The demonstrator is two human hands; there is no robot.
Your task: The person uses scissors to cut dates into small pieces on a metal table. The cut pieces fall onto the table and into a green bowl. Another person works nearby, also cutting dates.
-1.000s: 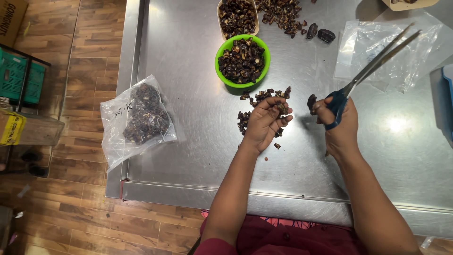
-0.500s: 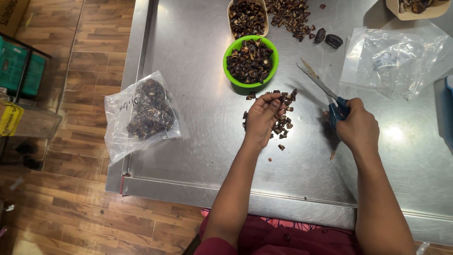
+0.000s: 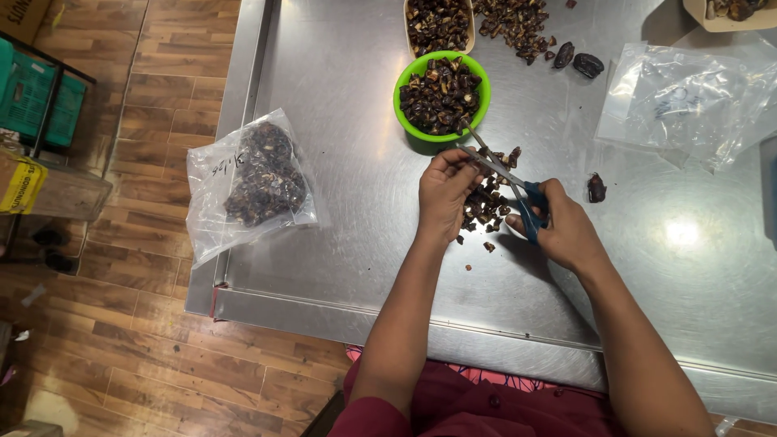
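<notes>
Right hand (image 3: 566, 231) closed through the blue plastic handles of the steel-bladed scissors (image 3: 506, 182), blades angled up-left past the fingers. Left hand (image 3: 443, 190) pinching a dark, wrinkled date piece (image 3: 472, 164) at the fingertips, right at the blades. Heap of chopped dark date bits (image 3: 486, 206) between the two sets of fingers, touching the table. Probably soft, sticky, light (likely to cling to blades and skin); best held by the end away from the cut. Round green plastic bowl (image 3: 421, 133) of pieces just beyond the left fingers. Clear plastic bag of dark pieces (image 3: 255, 182) well to the left. Shiny stainless-steel table (image 3: 348, 243), glare spot at right; brown wood-plank floor (image 3: 121, 340) below.
</notes>
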